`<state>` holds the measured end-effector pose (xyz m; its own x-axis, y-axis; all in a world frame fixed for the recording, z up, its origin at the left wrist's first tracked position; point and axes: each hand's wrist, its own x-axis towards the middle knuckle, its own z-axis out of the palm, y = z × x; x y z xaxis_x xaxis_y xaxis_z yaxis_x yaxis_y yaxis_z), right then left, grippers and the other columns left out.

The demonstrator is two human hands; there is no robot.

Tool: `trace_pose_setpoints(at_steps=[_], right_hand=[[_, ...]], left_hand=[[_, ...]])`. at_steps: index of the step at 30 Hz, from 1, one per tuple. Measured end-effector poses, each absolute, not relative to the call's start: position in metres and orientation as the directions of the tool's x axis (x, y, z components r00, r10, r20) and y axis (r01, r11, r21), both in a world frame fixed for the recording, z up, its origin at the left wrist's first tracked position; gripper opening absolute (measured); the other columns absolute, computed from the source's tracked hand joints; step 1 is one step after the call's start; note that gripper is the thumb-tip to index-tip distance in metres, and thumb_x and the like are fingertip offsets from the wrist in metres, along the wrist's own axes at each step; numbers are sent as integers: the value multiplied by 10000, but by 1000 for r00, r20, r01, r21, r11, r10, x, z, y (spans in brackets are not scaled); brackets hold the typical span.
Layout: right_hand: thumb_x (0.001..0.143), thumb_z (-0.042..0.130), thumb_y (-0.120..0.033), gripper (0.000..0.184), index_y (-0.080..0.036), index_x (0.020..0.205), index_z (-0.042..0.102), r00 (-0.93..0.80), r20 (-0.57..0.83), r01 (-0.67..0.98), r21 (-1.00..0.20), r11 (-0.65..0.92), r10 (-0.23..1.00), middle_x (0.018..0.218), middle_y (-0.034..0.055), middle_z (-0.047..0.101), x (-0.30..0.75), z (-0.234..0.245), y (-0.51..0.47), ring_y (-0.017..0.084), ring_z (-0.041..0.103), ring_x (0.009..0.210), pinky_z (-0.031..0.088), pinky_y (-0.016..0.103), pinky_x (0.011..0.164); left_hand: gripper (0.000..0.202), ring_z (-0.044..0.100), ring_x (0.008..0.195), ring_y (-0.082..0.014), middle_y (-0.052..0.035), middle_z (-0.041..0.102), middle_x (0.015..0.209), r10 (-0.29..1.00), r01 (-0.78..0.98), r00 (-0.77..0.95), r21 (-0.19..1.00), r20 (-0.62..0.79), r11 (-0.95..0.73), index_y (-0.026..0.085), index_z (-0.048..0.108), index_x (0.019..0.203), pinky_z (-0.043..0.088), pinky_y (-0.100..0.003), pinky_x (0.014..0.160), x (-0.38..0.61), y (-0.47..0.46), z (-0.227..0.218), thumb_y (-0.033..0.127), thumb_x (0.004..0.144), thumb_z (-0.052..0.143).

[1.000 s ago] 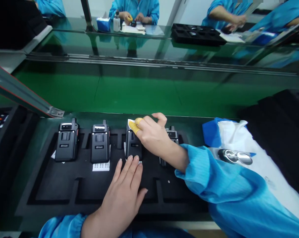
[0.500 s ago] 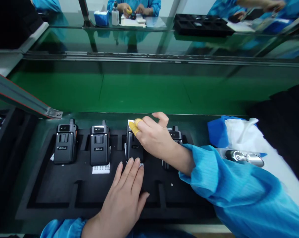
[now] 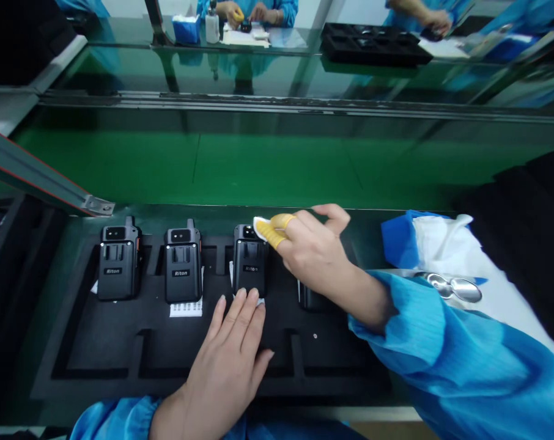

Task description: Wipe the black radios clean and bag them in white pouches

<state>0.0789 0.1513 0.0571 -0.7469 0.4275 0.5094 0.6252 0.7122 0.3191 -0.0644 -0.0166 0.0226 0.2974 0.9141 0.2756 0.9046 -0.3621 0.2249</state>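
Yellow-covered fingers [image 3: 270, 234] of your right hand [image 3: 316, 244] pinched white wipe [image 3: 259, 227] at top corner of third radio [image 3: 248, 263] from left, in black tray [image 3: 100, 342]. Your left hand [image 3: 233, 357], straight-fingered, grasping nothing, lay at lower end. Step seemed wiping; next move probably needed light pressure.

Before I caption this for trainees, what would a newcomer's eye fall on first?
First, the yellow finger covers on the right hand, holding a white wipe at the top of the third Riton device from the left. The left hand lies flat at that device's lower end. At right sits a blue box of white tissues.
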Motion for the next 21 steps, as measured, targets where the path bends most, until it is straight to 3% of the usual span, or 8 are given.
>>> trace_pose_setpoints(at_steps=[5, 16, 21], right_hand=[[929, 442, -163, 307, -244, 773, 693, -842, 424, 478, 295, 827, 334, 825, -34, 665, 67, 59, 152, 120, 457, 790, 133, 379, 903], [926, 441, -131, 333, -216, 696, 666, -832, 481, 475, 362, 802, 275, 774, -44, 669, 81, 61, 156, 117, 432, 746, 136, 385, 898], [892, 469, -108, 286, -239, 765, 688, -846, 418, 482, 337, 808, 330, 838, -40, 682, 82, 58, 158, 121, 443, 774, 127, 391, 897]], left_hand=[[401, 407, 1350, -253, -128, 523, 1394, 919, 907, 293, 226, 263, -354, 95, 502, 1286, 367, -440, 1094, -64, -17, 23, 248, 923, 427], [406, 438, 1327, -261, -131, 519, 1396, 909, 904, 318, 203, 269, -376, 87, 495, 1290, 392, -439, 1074, -65, -16, 24, 248, 927, 413], [435, 393, 1360, -265, -150, 482, 1425, 922, 900, 314, 238, 224, -365, 95, 467, 1318, 361, -458, 1100, -65, -17, 22, 268, 920, 442]])
